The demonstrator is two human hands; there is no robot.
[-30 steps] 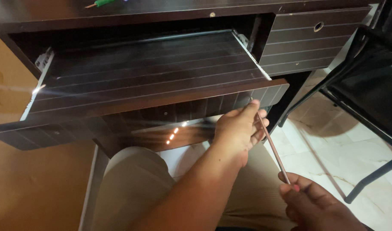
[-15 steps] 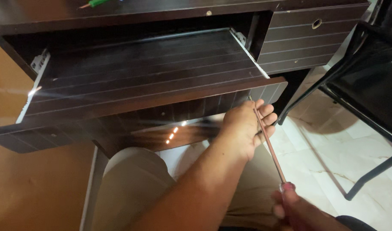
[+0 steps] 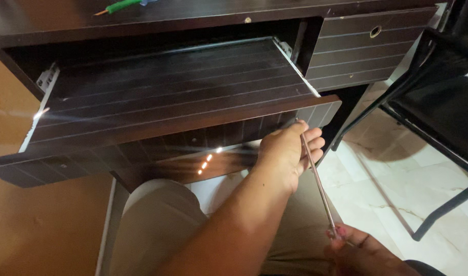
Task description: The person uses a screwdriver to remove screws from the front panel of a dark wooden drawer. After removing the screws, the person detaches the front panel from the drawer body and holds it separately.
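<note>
A dark wood desk point(image 3: 157, 15) fills the room's near corner, its wide grooved pull-out tray point(image 3: 167, 97) drawn fully forward on metal side runners point(image 3: 47, 79), with a closed drawer point(image 3: 372, 43) at the right and a black metal chair point(image 3: 438, 107) standing just beside it on the pale marble floor point(image 3: 397, 184). A person sits below the tray, knees in light trousers point(image 3: 157, 225) tucked under its front edge. The left hand point(image 3: 287, 153) is raised to the underside of the tray's right front corner, fingers curled loosely around the thin metal shaft of a long screwdriver point(image 3: 318, 186) and steadying its tip against the wood. The right hand point(image 3: 364, 253), low at the frame's bottom edge, is closed around the tool's reddish handle, so the screwdriver slants up from lap to tray edge. The work appears to be at the stage of seating the tip on a fixing under the front rail; the fixing itself is hidden. The next move would seem to call for keeping the shaft lined up while the lower hand turns. A green-handled tool point(image 3: 121, 6) lies on the tabletop, well apart.
</note>
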